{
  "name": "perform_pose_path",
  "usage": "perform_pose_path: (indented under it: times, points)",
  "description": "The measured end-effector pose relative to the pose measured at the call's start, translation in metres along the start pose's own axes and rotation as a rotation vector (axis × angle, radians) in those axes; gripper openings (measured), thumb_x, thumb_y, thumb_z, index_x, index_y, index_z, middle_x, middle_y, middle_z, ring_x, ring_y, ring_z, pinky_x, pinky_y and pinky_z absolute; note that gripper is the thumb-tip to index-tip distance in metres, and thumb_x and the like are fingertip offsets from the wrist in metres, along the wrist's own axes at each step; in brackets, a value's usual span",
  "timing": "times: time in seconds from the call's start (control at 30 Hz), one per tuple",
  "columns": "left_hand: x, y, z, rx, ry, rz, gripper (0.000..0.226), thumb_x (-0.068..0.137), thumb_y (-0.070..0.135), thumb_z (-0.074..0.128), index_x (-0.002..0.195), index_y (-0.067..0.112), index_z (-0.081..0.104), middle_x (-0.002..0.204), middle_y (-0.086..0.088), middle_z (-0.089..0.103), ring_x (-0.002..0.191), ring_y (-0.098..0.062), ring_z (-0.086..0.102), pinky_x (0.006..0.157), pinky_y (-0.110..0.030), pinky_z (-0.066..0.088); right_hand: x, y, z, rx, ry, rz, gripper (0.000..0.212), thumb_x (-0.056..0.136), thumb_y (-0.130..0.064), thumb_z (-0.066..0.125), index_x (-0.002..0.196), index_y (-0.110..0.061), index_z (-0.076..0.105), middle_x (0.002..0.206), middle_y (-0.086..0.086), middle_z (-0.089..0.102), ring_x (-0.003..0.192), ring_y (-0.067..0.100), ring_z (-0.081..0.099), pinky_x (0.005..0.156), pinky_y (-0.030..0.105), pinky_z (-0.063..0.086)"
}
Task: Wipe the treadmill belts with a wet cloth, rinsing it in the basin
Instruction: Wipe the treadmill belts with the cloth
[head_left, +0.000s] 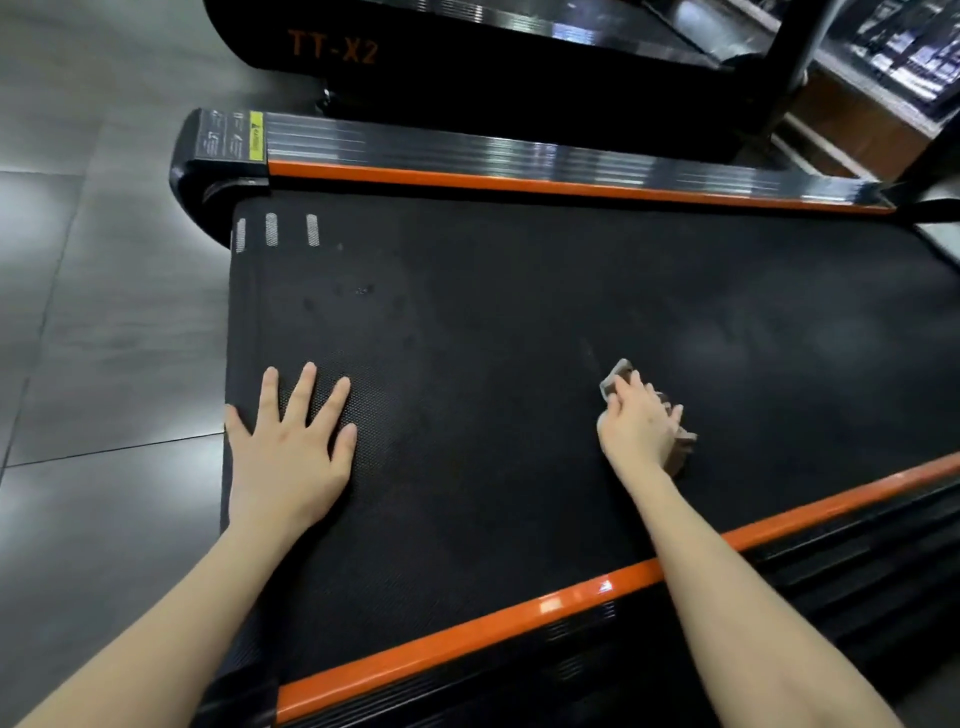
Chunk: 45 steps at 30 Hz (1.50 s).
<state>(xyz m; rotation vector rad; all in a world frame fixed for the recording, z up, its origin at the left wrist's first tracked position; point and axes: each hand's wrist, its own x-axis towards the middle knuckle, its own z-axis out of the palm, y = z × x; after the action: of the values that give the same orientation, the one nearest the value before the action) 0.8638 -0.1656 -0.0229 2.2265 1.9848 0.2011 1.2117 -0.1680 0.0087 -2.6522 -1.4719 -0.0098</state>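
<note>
The black treadmill belt (519, 332) fills the middle of the view, running from left to right between two side rails edged in orange. The left hand (291, 447) lies released and flat on the belt close to its left end, palm down, fingers straight and spread, the thumb reaching to the belt's left edge. The right hand (639, 427) sits farther right, nearer the near rail (519, 618) than the far rail (467, 150), and grasps a bunched brownish-grey cloth (618, 375), its fingers bent over it and holding it down against the belt surface. The cloth shows at the far side of the hand and again under the fingertips on the right; the rest is hidden by the hand. Three short pale marks (271, 229) sit in a row at the belt's far left corner, and a yellow warning label (255, 136) is on the black end cap of the far rail. Beyond it stands a second treadmill (415, 57) with orange lettering TT-X2 on its dark side. Glossy grey floor tiles (104, 312) lie to the left.
</note>
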Motion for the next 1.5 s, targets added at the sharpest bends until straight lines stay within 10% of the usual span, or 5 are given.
perform_pose_path:
  times: [0.27,0.5,0.9,1.2,1.5]
  points:
    - [-0.001,-0.003,-0.001,-0.023,0.007,-0.005,0.062,0.089,0.054,0.013,0.145,0.036,0.032,0.157,0.0,0.022,0.146,-0.03,0.009,0.109,-0.06,0.014,-0.091,-0.034,-0.002,0.106,-0.055,-0.919,0.04,0.084,-0.021,0.041,0.116,-0.018,0.066,0.13,0.006,0.06,0.119,0.028,0.057,0.098,0.057,0.035]
    - [0.003,-0.005,0.005,-0.012,0.039,0.009,0.062,0.088,0.053,0.019,0.139,0.032,0.045,0.151,-0.006,0.036,0.142,-0.035,0.021,0.104,-0.064,0.021,0.058,-0.04,0.001,0.0,-0.095,-0.051,0.036,0.1,-0.022,0.033,0.132,-0.028,0.048,0.149,-0.002,0.037,0.139,0.021,0.028,0.111,0.054,0.02]
    - [-0.001,-0.01,-0.009,-0.253,0.05,-0.021,0.061,0.084,0.047,0.025,0.138,0.03,0.049,0.152,0.001,0.033,0.145,-0.025,0.016,0.111,-0.055,0.012,-0.15,-0.094,-0.007,0.257,-0.299,-0.875,0.04,0.09,-0.03,0.043,0.125,-0.023,0.06,0.144,0.0,0.046,0.135,0.024,0.039,0.111,0.053,0.018]
    - [-0.019,-0.021,-0.009,-0.17,-0.034,0.012,0.048,0.1,0.038,0.032,0.148,0.033,0.027,0.159,0.004,0.013,0.147,-0.02,0.001,0.114,-0.048,0.011,-0.126,-0.042,-0.062,0.367,-0.366,-0.111,0.072,0.076,-0.056,0.068,0.137,-0.022,0.048,0.113,-0.004,0.061,0.11,0.016,0.055,0.095,0.033,0.044]
    - [-0.027,-0.022,-0.005,-0.235,0.024,0.004,0.055,0.092,0.047,0.022,0.143,0.034,0.038,0.156,0.004,0.024,0.147,-0.019,0.009,0.115,-0.05,0.014,-0.135,-0.064,-0.053,0.485,-0.508,-0.21,0.029,0.066,-0.034,0.082,0.075,-0.027,0.055,0.08,-0.006,0.064,0.082,0.012,0.062,0.071,0.028,0.048]
